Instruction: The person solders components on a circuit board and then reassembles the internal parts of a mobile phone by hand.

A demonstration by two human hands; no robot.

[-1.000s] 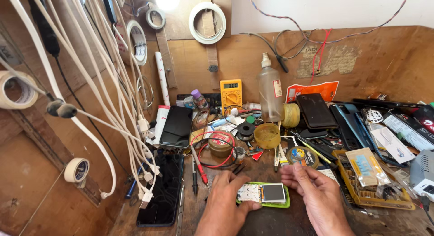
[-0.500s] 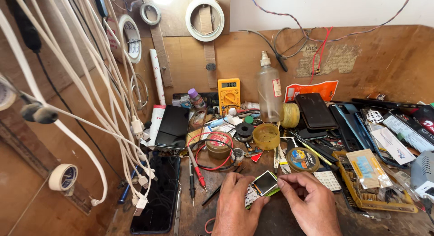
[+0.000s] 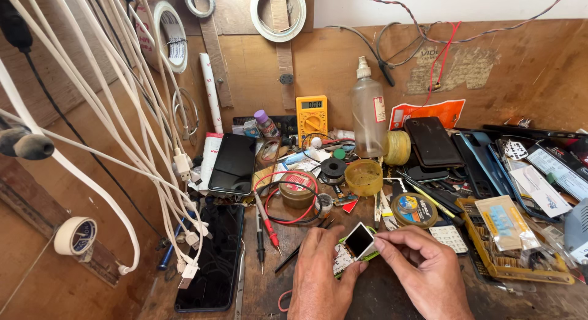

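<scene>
Cluttered wooden bench (image 3: 392, 295): left hand (image 3: 318, 277) steadies the circuit board (image 3: 344, 260), right hand (image 3: 422, 268) fingers pinch its small screen (image 3: 359, 240).

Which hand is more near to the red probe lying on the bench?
Left. The left hand lies just right of the red probe, with a small gap. The right hand is further right, beyond the small screen it pinches.

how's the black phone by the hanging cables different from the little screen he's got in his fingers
The black phone is far larger than the small screen. The phone lies flat on the wooden bench, untouched; the small screen is tilted up off a circuit board, pinched by the right hand while the left hand steadies the board. The phone is a whole handset; the screen is a bare part. Both show dark, unlit glass.
</scene>
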